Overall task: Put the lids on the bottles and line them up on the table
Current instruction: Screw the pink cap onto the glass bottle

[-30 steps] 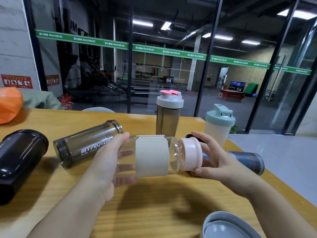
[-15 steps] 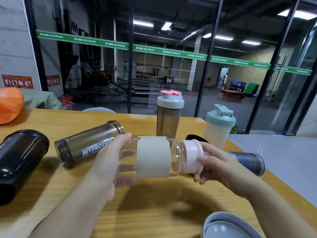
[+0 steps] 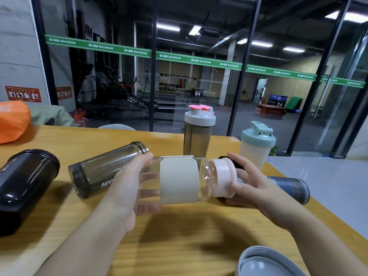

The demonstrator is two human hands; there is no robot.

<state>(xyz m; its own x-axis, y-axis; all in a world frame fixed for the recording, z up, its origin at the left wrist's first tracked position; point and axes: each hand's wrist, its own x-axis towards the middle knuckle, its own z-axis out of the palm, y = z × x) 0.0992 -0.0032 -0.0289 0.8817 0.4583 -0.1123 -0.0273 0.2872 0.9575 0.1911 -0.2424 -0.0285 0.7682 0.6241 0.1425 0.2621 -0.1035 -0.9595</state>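
I hold a clear bottle with a cream sleeve [image 3: 179,180] sideways above the wooden table [image 3: 175,242]. My left hand [image 3: 127,192] grips its base end. My right hand [image 3: 251,186] grips the pale pink lid [image 3: 223,176] sitting on the bottle's neck. A smoky grey bottle with white lettering [image 3: 103,170] lies lidless on its side to the left. A black bottle [image 3: 23,184] lies at the far left. Two capped shakers stand at the back: a grey one with a white and pink lid [image 3: 199,130] and a white one with a mint lid [image 3: 256,146].
A dark blue bottle [image 3: 288,188] lies on its side behind my right hand, near the table's right edge. A grey lid [image 3: 264,263] sits at the bottom right. A black cap [image 3: 235,164] peeks out behind the pink lid. An orange bag [image 3: 12,120] rests at the back left.
My right hand has shifted its grip around the pink lid, fingers moving over it, while the bottle has stayed almost in place in my left hand.
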